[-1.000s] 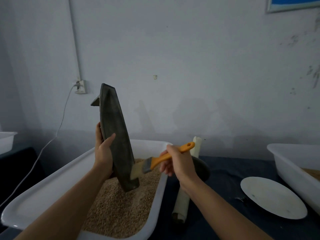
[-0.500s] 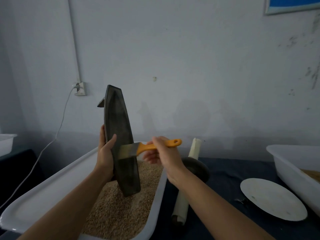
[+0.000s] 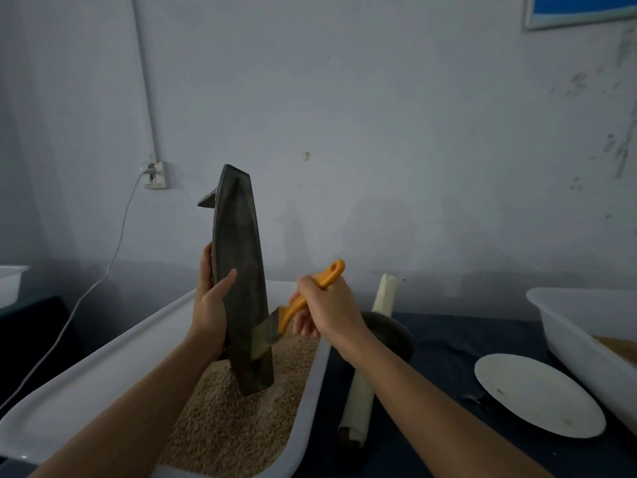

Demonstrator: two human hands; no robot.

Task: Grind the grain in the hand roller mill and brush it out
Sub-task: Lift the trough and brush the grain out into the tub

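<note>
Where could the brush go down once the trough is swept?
Best is the dark cloth between the roller and the white plate. The plate looks bare too. The strip between the grain tray and the roller is narrow. The tray holds grain and the trough.

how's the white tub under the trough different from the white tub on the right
The left tub shows nearly its whole length, while the right tub is cut off by the frame edge. The left tub holds a broad bed of grain with the dark trough standing in it; the right tub shows only a sliver of grain at its edge. Both are white, rounded and sit on the dark table.
</note>
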